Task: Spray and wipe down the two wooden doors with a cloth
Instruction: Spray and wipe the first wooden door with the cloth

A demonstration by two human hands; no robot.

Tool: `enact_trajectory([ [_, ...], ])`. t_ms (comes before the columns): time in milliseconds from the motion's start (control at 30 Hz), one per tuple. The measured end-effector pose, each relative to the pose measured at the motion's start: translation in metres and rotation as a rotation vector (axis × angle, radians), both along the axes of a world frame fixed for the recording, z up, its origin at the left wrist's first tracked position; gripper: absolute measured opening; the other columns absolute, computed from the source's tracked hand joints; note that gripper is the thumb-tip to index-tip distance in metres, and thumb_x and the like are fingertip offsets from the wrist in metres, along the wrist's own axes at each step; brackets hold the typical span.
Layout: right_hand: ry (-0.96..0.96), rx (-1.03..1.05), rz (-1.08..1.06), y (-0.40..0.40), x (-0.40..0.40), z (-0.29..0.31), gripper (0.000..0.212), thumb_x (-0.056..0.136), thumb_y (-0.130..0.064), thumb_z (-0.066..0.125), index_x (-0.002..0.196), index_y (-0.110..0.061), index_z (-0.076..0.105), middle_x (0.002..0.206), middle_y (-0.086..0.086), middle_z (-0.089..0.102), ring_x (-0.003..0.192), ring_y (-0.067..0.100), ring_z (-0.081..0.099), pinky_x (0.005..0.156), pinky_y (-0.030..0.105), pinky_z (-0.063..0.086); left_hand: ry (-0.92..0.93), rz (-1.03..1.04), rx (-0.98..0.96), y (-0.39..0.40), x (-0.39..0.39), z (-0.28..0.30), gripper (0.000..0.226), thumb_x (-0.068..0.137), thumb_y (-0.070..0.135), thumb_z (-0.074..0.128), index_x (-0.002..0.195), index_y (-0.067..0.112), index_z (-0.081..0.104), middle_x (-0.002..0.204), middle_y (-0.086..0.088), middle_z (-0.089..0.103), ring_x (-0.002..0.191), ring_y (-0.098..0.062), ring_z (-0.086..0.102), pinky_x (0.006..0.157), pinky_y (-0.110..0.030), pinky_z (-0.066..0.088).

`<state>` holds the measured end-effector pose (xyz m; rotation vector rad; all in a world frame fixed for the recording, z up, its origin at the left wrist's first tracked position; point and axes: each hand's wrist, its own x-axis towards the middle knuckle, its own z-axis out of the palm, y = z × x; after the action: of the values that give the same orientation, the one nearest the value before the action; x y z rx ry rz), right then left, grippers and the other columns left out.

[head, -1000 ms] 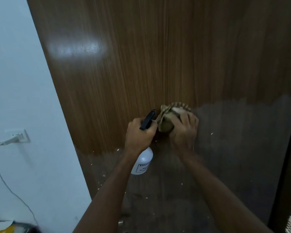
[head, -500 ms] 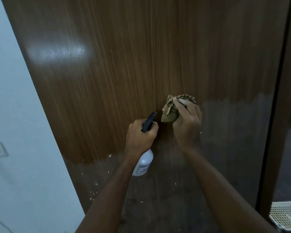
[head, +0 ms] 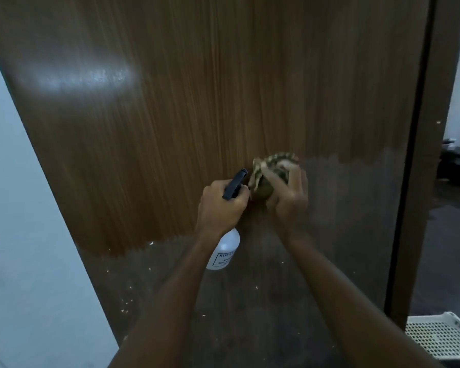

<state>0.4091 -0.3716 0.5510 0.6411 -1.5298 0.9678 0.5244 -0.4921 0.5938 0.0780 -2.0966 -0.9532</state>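
While left hand (head: 222,208) grips spray bottle (head: 225,252) | right hand (head: 287,197) holds cloth (head: 270,171)

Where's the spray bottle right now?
In the head view, the spray bottle hangs just left of centre in front of the wooden door, gripped by the left hand, right beside the cloth in the right hand.

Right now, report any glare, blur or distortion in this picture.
Head view: a pale glare patch sits upper left on the wooden door; the right hand and cloth are motion-blurred; the wide lens bows the door's edges; lighting is dim.
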Motion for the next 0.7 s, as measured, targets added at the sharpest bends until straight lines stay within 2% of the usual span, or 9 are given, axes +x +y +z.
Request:
enact_trajectory([
  [133,0.019,0.156,0.018,0.023,0.006,-0.071,0.031,0.089,-0.017,0.079,0.120,-0.018,0.078,0.111,0.012,0.065,0.104,0.031,0.059,0.086,0.050,0.052,0.002,0.016,0.012,0.018,-0.008,0.001,0.041,0.091,0.031,0.061,0.066,0.000,0.054,0.059,-0.019,0.055,0.050,-0.023,0.045,0.050,-0.045,0.039],
  [233,0.030,0.067,0.015,0.033,-0.008,-0.028,0.025,0.095,-0.020,0.069,0.119,-0.018,0.078,0.114,0.011,0.064,0.111,0.030,0.056,0.092,0.051,0.050,-0.003,0.025,0.008,0.027,-0.012,0.000,0.040,0.091,0.033,0.060,0.068,0.000,0.056,0.062,-0.019,0.057,0.050,-0.026,0.045,0.051,-0.043,0.038],
  [333,-0.013,-0.097,-0.065,0.036,-0.024,0.030,0.030,0.100,-0.012,0.058,0.121,-0.023,0.077,0.122,0.005,0.064,0.120,0.030,0.055,0.103,0.049,0.045,-0.006,0.011,0.006,0.033,-0.018,-0.003,0.038,0.093,0.034,0.060,0.072,0.002,0.062,0.064,-0.019,0.060,0.056,-0.041,0.054,0.051,-0.040,0.039],
  [400,-0.002,-0.080,-0.064,0.039,-0.027,0.022,0.029,0.106,-0.018,0.054,0.123,-0.024,0.076,0.124,0.006,0.066,0.119,0.033,0.058,0.103,0.050,0.045,-0.010,0.029,0.001,0.038,-0.023,-0.004,0.038,0.094,0.031,0.061,0.071,0.001,0.061,0.064,-0.019,0.059,0.053,-0.038,0.051,0.050,-0.042,0.038],
  [467,0.027,0.013,-0.024,0.045,-0.023,-0.023,0.028,0.108,-0.026,0.053,0.123,-0.023,0.077,0.121,0.009,0.068,0.115,0.036,0.060,0.099,0.053,0.047,-0.012,0.052,0.000,0.043,-0.028,-0.004,0.039,0.094,0.027,0.062,0.068,0.000,0.057,0.062,-0.020,0.057,0.050,-0.027,0.046,0.050,-0.042,0.037],
  [500,0.050,0.060,-0.003,0.052,-0.020,-0.047,0.025,0.105,-0.026,0.060,0.121,-0.022,0.078,0.118,0.009,0.069,0.113,0.036,0.060,0.097,0.054,0.048,-0.011,0.050,0.006,0.047,-0.030,-0.004,0.039,0.095,0.026,0.063,0.068,-0.001,0.056,0.062,-0.020,0.057,0.050,-0.027,0.047,0.050,-0.043,0.037],
  [567,0.048,0.132,0.034,0.066,-0.019,-0.070,0.024,0.096,-0.025,0.068,0.117,-0.020,0.080,0.117,0.009,0.070,0.114,0.034,0.060,0.092,0.055,0.049,-0.007,0.030,0.030,0.053,-0.033,-0.004,0.037,0.096,0.025,0.063,0.070,-0.001,0.060,0.064,-0.020,0.060,0.055,-0.038,0.055,0.052,-0.045,0.042],
  [633,-0.006,0.070,0.070,0.070,-0.029,-0.047,0.025,0.095,-0.026,0.066,0.115,-0.019,0.080,0.120,0.008,0.068,0.117,0.035,0.057,0.091,0.054,0.051,-0.008,0.029,0.054,0.059,-0.036,-0.004,0.037,0.095,0.027,0.064,0.072,-0.001,0.062,0.066,-0.020,0.061,0.061,-0.044,0.058,0.052,-0.046,0.046],
  [700,-0.057,-0.068,0.059,0.071,-0.041,-0.004,0.026,0.097,-0.016,0.059,0.113,-0.018,0.080,0.120,0.009,0.067,0.119,0.035,0.056,0.091,0.053,0.053,-0.010,0.013,0.069,0.066,-0.040,-0.005,0.037,0.094,0.030,0.063,0.074,0.000,0.064,0.067,-0.020,0.062,0.063,-0.045,0.060,0.051,-0.051,0.048],
])
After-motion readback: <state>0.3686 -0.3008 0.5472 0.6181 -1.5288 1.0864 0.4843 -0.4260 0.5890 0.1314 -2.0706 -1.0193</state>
